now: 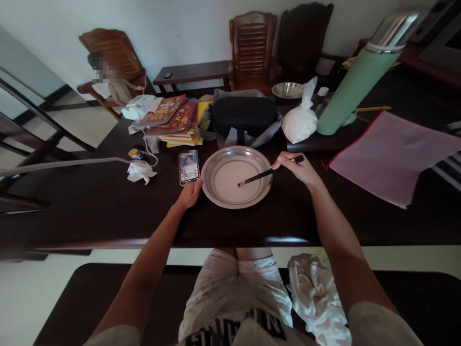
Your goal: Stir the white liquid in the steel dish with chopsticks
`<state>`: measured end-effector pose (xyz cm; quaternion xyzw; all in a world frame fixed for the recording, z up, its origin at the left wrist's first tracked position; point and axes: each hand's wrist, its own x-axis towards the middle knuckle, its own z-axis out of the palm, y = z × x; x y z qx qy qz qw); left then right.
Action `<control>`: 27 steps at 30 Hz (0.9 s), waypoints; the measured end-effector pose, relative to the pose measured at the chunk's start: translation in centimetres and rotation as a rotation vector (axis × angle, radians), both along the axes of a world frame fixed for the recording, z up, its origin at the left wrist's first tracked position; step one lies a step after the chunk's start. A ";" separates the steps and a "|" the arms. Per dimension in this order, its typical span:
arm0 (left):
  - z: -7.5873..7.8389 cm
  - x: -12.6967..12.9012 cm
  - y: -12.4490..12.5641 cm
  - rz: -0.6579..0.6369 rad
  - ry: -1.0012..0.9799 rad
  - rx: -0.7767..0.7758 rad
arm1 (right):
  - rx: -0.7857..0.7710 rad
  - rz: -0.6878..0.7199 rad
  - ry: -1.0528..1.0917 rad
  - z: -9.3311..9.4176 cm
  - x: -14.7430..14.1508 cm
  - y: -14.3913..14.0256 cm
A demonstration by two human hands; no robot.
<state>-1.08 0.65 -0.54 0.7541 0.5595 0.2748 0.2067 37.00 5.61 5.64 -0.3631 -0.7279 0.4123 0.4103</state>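
A shiny metal basin [206, 186] sits on the dark table in front of me, with a whitish, cloudy layer across its inside. My left hand [190, 193] grips the basin's left rim, thumb at the edge and the other fingers partly hidden. In my right hand [297, 167], pinched between the fingers, is a slim black brush [257, 177] with a gold band near its upper end. It slants down to the left, its tip at the whitish layer; whether it dips in, I cannot tell. A lit phone [189, 168] lies just beyond my left hand.
Behind the basin stand a black case [245, 114], stacked books [173, 117], a tied bag of white powder [300, 124] and a tall green thermos [356, 81]. A pink mesh pouch [389, 154] lies right; crumpled tissue [141, 171] lies left. A person [117, 89] is by a far chair.
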 end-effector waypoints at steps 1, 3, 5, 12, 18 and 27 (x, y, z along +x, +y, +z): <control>0.0 0.0 0.0 -0.001 0.007 0.010 | -0.028 0.032 -0.004 0.0 -0.1 -0.1; 0.0 -0.1 0.0 0.004 0.023 0.031 | -0.052 0.092 -0.035 -0.2 -0.5 -0.1; 0.1 -0.2 0.0 0.013 0.038 0.044 | -0.024 0.097 -0.067 -0.4 -0.7 0.0; 0.4 -0.1 0.0 0.018 0.034 0.043 | -0.024 -0.014 -0.008 -0.1 0.1 0.1; 0.6 -0.2 -0.1 0.009 0.039 0.037 | -0.012 0.078 -0.078 -0.6 -0.8 0.1; 0.4 -0.4 0.1 0.000 0.049 0.039 | -0.056 0.072 -0.004 -0.4 -0.2 0.1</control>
